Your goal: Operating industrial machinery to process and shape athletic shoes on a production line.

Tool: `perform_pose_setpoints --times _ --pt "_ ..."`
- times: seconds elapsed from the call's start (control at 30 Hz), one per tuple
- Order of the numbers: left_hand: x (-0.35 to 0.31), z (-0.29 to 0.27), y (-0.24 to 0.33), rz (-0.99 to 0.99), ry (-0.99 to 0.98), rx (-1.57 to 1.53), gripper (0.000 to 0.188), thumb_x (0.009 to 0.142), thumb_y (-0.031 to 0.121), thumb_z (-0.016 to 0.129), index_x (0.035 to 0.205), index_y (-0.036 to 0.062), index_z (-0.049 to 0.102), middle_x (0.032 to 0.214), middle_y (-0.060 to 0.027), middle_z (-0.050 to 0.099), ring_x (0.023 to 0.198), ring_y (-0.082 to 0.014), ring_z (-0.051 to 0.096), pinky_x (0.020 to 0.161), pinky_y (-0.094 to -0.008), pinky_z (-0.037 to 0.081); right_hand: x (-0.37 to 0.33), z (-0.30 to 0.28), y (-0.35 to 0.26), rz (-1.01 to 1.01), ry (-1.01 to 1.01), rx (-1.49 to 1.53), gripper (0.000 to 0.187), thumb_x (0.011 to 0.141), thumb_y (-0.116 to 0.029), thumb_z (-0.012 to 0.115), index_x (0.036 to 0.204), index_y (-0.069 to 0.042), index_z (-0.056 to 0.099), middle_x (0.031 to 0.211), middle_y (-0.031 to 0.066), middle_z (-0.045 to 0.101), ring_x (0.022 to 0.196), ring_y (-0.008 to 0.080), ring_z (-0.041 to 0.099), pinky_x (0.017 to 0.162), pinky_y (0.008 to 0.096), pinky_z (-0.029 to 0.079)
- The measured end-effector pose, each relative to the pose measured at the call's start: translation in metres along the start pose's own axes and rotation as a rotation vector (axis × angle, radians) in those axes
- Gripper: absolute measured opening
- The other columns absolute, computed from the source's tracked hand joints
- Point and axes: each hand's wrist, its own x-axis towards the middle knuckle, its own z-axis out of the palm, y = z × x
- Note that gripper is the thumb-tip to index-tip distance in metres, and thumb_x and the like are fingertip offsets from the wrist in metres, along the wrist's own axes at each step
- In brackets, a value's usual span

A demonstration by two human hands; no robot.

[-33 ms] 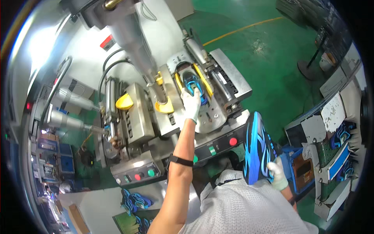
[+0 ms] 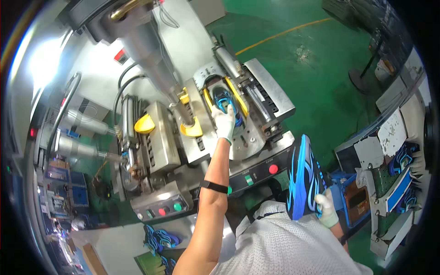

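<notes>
My left hand (image 2: pixel 224 121), in a whitish glove, reaches forward to a blue and black shoe (image 2: pixel 222 99) sitting in the machine's right-hand station. Its fingers are closed around the near end of that shoe, between two yellow pads (image 2: pixel 237 96). At my right side, my right hand (image 2: pixel 327 210), gloved too, grips a second blue and black shoe (image 2: pixel 300 181). This one is upended beside my body, its blue sole side facing left. The palm side of my left hand is hidden.
The metal pressing machine (image 2: pixel 167 137) has yellow pads, cylinders and hoses. Red (image 2: pixel 273 169) and green buttons line its front panel. Blue shoe uppers (image 2: pixel 160 238) lie on a table at lower left. A rack (image 2: pixel 387 183) with shoes and a blue crate (image 2: pixel 339 176) stand right.
The machine appears slightly lower and further left in the picture, as the view has shifted a little. Both hands keep their holds on the shoes.
</notes>
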Motion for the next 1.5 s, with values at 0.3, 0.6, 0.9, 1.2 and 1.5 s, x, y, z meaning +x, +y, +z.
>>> perform_pose_setpoints --times 0.3,0.6,0.9,1.2,1.5 --pt "0.059 0.02 -0.033 -0.131 -0.139 -0.112 0.072 0.08 0.02 0.074 0.138 -0.0051 0.04 0.123 -0.0266 0.059 0.113 -0.0371 0.061 0.097 -0.0406 0.049 0.037 0.03 -0.025 -0.036 -0.09 -0.186 0.052 0.083 -0.032 0.081 0.12 -0.003 0.061 0.075 -0.0065 0.056 0.049 0.0004 0.041 0.041 0.0208 0.028" --pt "-0.118 -0.203 0.018 -0.35 -0.298 -0.899 0.043 0.094 0.013 0.065 0.134 0.0003 0.052 0.119 -0.0065 0.061 0.109 -0.0141 0.056 0.095 -0.0287 0.046 0.148 0.193 -0.1 -0.118 -0.368 -0.531 0.044 0.09 -0.018 0.071 0.126 0.003 0.058 0.108 0.0057 0.069 0.091 0.0125 0.065 0.082 0.0289 0.053" --pt "-0.336 -0.361 -0.038 -0.611 -0.29 -0.26 0.043 0.091 0.021 0.066 0.126 -0.0009 0.053 0.105 -0.0067 0.062 0.096 -0.0183 0.059 0.087 -0.0347 0.049 0.431 0.3 0.052 -1.127 0.176 -1.695 0.056 0.083 -0.031 0.067 0.12 0.01 0.057 0.113 0.0326 0.065 0.11 0.0412 0.065 0.094 0.0448 0.052" --pt "-0.52 -0.286 -0.205 -0.834 0.576 -0.299 0.08 0.087 -0.001 0.064 0.153 -0.0068 0.019 0.152 -0.0292 0.035 0.144 -0.0357 0.036 0.119 -0.0378 0.027 0.443 0.327 0.027 -0.616 -0.515 -1.505 0.05 0.079 -0.045 0.073 0.098 0.001 0.069 0.091 0.022 0.07 0.083 0.0376 0.066 0.073 0.0451 0.052" --pt "-0.524 -0.279 -0.23 -1.009 0.473 0.09 0.075 0.077 0.022 0.08 0.139 0.0052 0.04 0.129 -0.024 0.054 0.123 -0.0451 0.049 0.103 -0.0519 0.042 0.134 0.285 0.139 -1.366 -0.766 -1.352 0.069 0.095 -0.013 0.065 0.151 0.007 0.03 0.155 0.0308 0.032 0.147 0.0407 0.03 0.122 0.0443 0.022"
